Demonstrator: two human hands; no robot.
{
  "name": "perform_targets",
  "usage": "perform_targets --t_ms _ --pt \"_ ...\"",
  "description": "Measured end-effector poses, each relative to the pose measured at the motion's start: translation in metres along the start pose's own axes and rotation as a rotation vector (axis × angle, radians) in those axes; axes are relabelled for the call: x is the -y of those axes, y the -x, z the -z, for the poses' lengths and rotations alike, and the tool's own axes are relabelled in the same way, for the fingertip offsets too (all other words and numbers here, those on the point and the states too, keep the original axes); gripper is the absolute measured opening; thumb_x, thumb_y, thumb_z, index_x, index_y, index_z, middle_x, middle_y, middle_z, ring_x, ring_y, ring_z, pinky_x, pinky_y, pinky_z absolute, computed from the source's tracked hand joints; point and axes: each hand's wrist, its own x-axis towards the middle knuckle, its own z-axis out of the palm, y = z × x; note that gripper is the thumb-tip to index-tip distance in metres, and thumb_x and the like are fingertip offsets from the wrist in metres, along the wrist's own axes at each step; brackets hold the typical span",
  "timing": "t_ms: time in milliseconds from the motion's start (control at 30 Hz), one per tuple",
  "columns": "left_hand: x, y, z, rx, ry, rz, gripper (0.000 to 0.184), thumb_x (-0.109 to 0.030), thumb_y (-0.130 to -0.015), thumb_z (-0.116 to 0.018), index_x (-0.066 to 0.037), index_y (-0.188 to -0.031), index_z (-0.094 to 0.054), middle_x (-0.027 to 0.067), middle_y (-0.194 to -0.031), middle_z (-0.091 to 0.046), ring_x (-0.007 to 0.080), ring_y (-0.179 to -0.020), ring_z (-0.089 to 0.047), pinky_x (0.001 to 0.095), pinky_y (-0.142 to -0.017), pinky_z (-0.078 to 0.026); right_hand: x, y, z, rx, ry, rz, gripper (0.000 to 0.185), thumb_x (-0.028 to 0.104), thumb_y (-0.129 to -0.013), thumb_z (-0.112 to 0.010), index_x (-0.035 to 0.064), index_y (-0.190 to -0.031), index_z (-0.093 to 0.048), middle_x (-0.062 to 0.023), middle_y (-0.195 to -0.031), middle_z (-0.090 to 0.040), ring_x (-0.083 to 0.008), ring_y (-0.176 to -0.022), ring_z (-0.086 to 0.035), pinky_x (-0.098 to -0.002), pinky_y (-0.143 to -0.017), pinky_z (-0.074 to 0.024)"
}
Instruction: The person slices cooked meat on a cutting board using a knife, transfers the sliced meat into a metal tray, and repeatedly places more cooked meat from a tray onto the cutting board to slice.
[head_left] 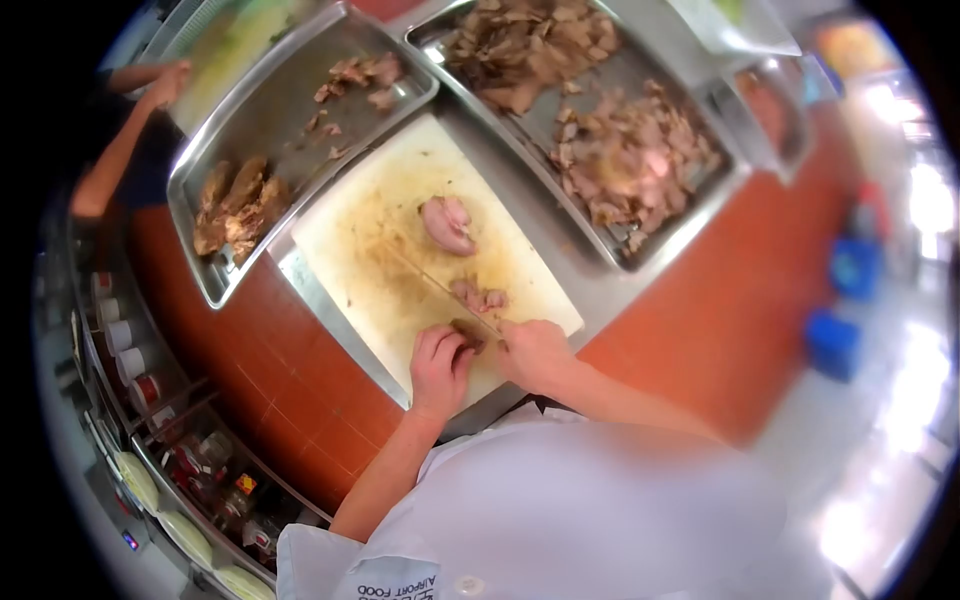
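Observation:
On the white cutting board (360,205), my left hand (438,370) presses its curled fingers onto a small dark piece of meat (470,338) near the board's front edge. My right hand (533,352) grips a knife (437,283), whose long thin blade points up and to the left across the board. The knife's handle is hidden in my fist. Several small cut bits of meat (480,297) lie just beyond the blade. Farther up the board rests a larger pinkish piece of meat (448,224). Juice stains the board yellowish.
A metal tray (300,120) at the left holds browned meat pieces (240,205) and scraps. Another metal tray (550,150) at the right carries piles of sliced meat (635,160). Another person's arms (125,140) show at the upper left. Shelves with containers (130,365) stand left.

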Motion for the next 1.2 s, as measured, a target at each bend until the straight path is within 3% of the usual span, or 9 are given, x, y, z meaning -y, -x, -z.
perform_targets --t_ms 333,433,533,633,733,933,1200 --pt "0.001 0.0 0.0 -0.008 -0.019 0.01 0.024 0.003 -0.078 -0.075 -0.003 -0.101 -0.07 0.0152 -0.108 -0.066 0.0404 -0.103 -0.062 0.0467 -0.087 -0.053 0.004 0.075 0.043 0.298 0.07 -0.146 0.013 0.015 -0.087 -0.064 0.0026 -0.092 -0.067 -0.0197 -0.074 -0.071 -0.0397 -0.07 -0.07 -0.0516 -0.064 -0.0548" --pt "-0.003 -0.002 0.002 0.019 -0.007 0.03 0.024 0.003 -0.079 -0.076 -0.004 -0.102 -0.07 0.0148 -0.108 -0.066 0.0398 -0.102 -0.062 0.046 -0.086 -0.053 0.007 0.019 0.002 0.248 0.132 0.008 0.014 0.014 -0.087 -0.065 0.0025 -0.094 -0.068 -0.0198 -0.075 -0.071 -0.0397 -0.071 -0.071 -0.0515 -0.065 -0.0554" --pt "-0.001 0.003 0.002 0.026 -0.008 0.011 0.025 0.003 -0.078 -0.075 -0.003 -0.102 -0.07 0.0153 -0.107 -0.065 0.0394 -0.1 -0.061 0.0454 -0.085 -0.053 0.012 -0.013 -0.012 0.021 0.08 0.099 0.015 0.015 -0.086 -0.066 0.0029 -0.094 -0.069 -0.021 -0.076 -0.071 -0.0409 -0.072 -0.071 -0.0517 -0.066 -0.0555" --pt "0.0 0.002 0.0 -0.032 0.01 -0.015 0.026 0.004 -0.077 -0.074 -0.002 -0.102 -0.07 0.0169 -0.106 -0.064 0.0399 -0.098 -0.061 0.0452 -0.084 -0.052 0.003 -0.006 0.001 -0.023 -0.002 0.027 0.012 0.015 -0.088 -0.065 0.0038 -0.092 -0.068 -0.0207 -0.075 -0.07 -0.0414 -0.07 -0.07 -0.0523 -0.066 -0.0551" --pt "0.0 0.005 -0.001 -0.033 0.014 -0.02 0.025 0.004 -0.077 -0.074 -0.002 -0.102 -0.07 0.0172 -0.106 -0.065 0.0406 -0.098 -0.061 0.0456 -0.084 -0.052 0.007 0.023 0.018 0.098 0.09 0.048 0.016 0.015 -0.089 -0.061 0.0025 -0.097 -0.068 -0.0209 -0.078 -0.072 -0.0409 -0.072 -0.072 -0.0526 -0.065 -0.0558" --pt "0.002 0.003 0.001 -0.045 -0.009 -0.018 0.024 0.002 -0.078 -0.076 -0.004 -0.101 -0.071 0.0155 -0.106 -0.066 0.0415 -0.101 -0.062 0.048 -0.087 -0.053 0.005 0.072 0.035 0.29 0.086 -0.107 0.017 0.012 -0.087 -0.061 0.0007 -0.099 -0.065 -0.021 -0.077 -0.072 -0.041 -0.074 -0.071 -0.0533 -0.068 -0.0548" --pt "0.0 0.003 0.005 0.022 -0.015 0.02 0.022 0.002 -0.078 -0.076 -0.004 -0.098 -0.071 0.0142 -0.104 -0.066 0.0389 -0.099 -0.063 0.046 -0.084 -0.053 0.025 -0.013 -0.01 0.126 0.158 0.031 0.015 0.012 -0.086 -0.063 0.0013 -0.095 -0.068 -0.0225 -0.076 -0.072 -0.0416 -0.072 -0.073 -0.0514 -0.069 -0.058"
